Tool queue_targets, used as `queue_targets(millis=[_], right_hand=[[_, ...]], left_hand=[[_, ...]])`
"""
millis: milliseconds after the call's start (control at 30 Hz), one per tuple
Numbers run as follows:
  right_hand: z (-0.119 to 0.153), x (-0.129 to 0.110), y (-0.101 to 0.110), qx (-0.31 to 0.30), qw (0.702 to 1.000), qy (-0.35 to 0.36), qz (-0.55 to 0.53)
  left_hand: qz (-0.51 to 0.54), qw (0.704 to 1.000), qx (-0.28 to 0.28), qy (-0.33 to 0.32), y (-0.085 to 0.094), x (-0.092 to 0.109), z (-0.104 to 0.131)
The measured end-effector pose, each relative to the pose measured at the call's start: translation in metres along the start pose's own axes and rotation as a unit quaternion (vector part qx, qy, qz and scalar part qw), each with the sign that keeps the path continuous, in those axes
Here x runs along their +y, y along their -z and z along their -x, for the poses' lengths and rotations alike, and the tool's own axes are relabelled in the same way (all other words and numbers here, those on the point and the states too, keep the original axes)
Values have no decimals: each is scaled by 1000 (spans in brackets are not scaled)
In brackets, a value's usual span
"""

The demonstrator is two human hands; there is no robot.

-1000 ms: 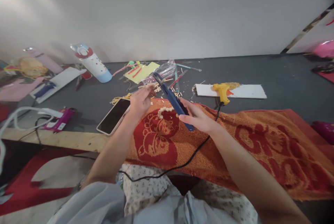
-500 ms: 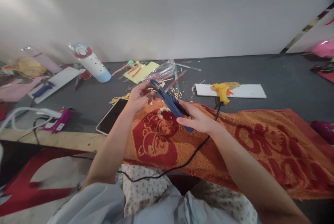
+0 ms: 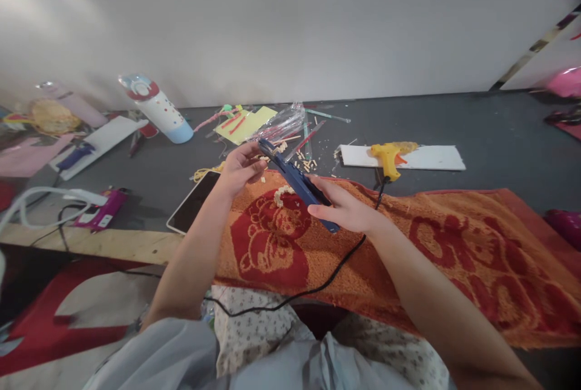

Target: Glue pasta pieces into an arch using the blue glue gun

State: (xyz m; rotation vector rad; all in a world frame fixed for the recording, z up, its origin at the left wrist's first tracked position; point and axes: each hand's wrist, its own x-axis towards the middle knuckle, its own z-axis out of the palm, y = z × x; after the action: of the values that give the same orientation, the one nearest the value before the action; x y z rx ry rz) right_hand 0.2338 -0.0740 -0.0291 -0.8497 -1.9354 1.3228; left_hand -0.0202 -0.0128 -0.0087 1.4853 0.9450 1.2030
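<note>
A long dark blue tool (image 3: 302, 187) is held slanted above an orange and red towel (image 3: 272, 244). My right hand (image 3: 342, 205) is wrapped round its lower end. At the tool's upper end, my left hand (image 3: 242, 169) has its thumb and fingers pinched together; whatever lies between them is too small to make out. A curved string of small pale pieces (image 3: 284, 194) rests on the towel beneath the tool. More pale bits (image 3: 306, 165) are scattered on the dark table just beyond the towel.
A yellow glue gun (image 3: 389, 157) lies on a white board, its black cord crossing the towel. A tablet (image 3: 194, 202) sits left of the towel. Behind are a spotted bottle (image 3: 161, 111), yellow paper (image 3: 254, 125) and clear plastic wrap (image 3: 288, 123). A magenta box (image 3: 102, 209) is at left.
The upper end of the blue tool and my left hand have shifted very slightly left. My right hand keeps its grip with almost no movement.
</note>
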Motion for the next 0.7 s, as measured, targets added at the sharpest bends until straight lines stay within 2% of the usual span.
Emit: queue_targets(millis=[133, 200, 267, 333, 433, 700], right_hand=[[-2, -2, -2, 44, 998, -12, 53], [-3, -3, -2, 52, 995, -3, 81], [-3, -3, -1, 47, 994, 9, 97], [-3, -2, 0, 39, 994, 17, 102], [-3, -1, 3, 33, 994, 33, 98], [0, 10, 11, 30, 997, 47, 61]], left_hand=[[-96, 991, 83, -30, -9, -1, 1], [-171, 973, 136, -70, -14, -1, 3], [-219, 956, 165, -102, -18, 1, 5], [-228, 953, 165, -113, -19, 4, 7], [-205, 963, 142, -103, -18, 6, 8], [-28, 995, 77, -50, -15, 1, 7]])
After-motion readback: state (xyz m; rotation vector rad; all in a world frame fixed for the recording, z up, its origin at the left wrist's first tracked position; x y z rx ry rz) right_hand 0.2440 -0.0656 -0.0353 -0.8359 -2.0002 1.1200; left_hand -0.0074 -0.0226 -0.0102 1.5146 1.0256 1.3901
